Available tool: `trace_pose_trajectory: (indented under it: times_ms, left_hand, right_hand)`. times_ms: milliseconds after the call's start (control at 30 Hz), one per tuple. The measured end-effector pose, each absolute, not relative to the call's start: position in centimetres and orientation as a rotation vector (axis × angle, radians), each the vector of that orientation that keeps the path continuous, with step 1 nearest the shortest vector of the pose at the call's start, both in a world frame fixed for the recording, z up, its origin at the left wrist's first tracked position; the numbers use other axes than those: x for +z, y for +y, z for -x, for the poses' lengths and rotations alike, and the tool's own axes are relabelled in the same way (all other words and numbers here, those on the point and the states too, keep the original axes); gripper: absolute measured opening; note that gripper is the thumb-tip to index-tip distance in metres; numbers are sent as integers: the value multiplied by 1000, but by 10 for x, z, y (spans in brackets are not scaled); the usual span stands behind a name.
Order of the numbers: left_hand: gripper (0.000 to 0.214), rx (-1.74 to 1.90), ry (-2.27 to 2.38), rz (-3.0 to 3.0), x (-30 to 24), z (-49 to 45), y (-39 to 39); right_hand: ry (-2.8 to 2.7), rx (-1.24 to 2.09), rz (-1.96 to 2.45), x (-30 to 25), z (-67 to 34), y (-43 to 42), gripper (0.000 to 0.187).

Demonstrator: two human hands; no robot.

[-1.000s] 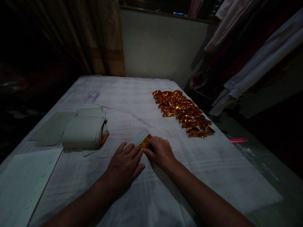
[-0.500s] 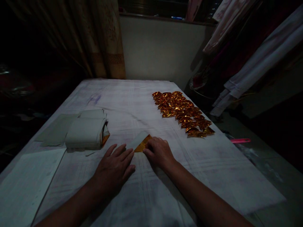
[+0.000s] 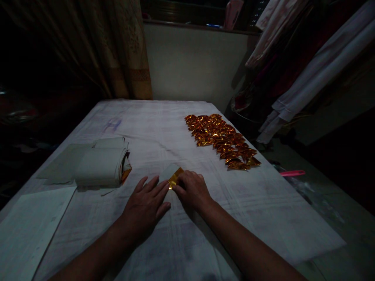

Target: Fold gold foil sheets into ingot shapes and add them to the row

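A small sheet of gold foil paper (image 3: 175, 176) with a pale back lies partly folded on the cloth-covered table, its gold side showing between my hands. My right hand (image 3: 191, 189) pinches the sheet's right side between thumb and fingers. Flat on the table at the sheet's left edge rests my left hand (image 3: 148, 203), fingers spread, the fingertips touching the paper. Part of the sheet is hidden under the fingers. To the far right lie rows of folded gold foil pieces (image 3: 219, 138). A stack of pale paper sheets (image 3: 99, 166) sits at left, gold showing at its curled edge.
A large white sheet (image 3: 38, 222) covers the table's near left. The white plaid tablecloth (image 3: 158, 128) reaches to the wall. A curtain (image 3: 129, 50) hangs at the back left, clothes (image 3: 304, 82) hang at right, and a pink handle (image 3: 293, 173) shows beyond the right edge.
The gold area of the sheet has changed from a wide triangle to a narrower folded strip. My hands have come slightly closer together, and the view has shifted a little.
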State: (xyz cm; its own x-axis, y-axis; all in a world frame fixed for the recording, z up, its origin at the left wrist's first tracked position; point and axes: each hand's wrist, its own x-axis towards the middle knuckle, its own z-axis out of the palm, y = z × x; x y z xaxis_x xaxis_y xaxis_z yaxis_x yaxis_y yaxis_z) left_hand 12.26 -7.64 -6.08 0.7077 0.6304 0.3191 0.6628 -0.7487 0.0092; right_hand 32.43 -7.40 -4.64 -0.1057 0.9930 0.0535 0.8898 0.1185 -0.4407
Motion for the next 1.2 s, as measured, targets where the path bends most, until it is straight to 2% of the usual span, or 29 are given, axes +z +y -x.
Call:
trace_pose_trajectory:
  times_ms: [167, 300, 367, 633, 933, 1067, 1200]
  left_hand:
    - [37, -475, -1069, 2789, -57, -124, -79]
    - [15, -420, -1114, 2768, -48, -143, -75]
    - [7, -374, -1142, 2761, -45, -151, -69]
    - [10, -356, -993, 2768, -44, -154, -53]
    - [15, -356, -742, 2738, -42, -152, -47]
    - [16, -492, -699, 2776, -39, -136, -47]
    - [21, -626, -708, 2738, -42, -122, -47]
  right_hand:
    - [-2071, 412, 1789, -54, -327, -73, 13]
    - [-1998, 399, 1700, -64, -338, -74, 4]
    - [-1933, 350, 1711, -67, -345, -74, 14]
    - [-1889, 361, 1712, -70, -359, -67, 43]
    - [-1918, 390, 1641, -74, -359, -65, 47]
    - [-2023, 301, 1548, -71, -360, -67, 39]
    - [-2199, 171, 1409, -63, -354, -76, 16]
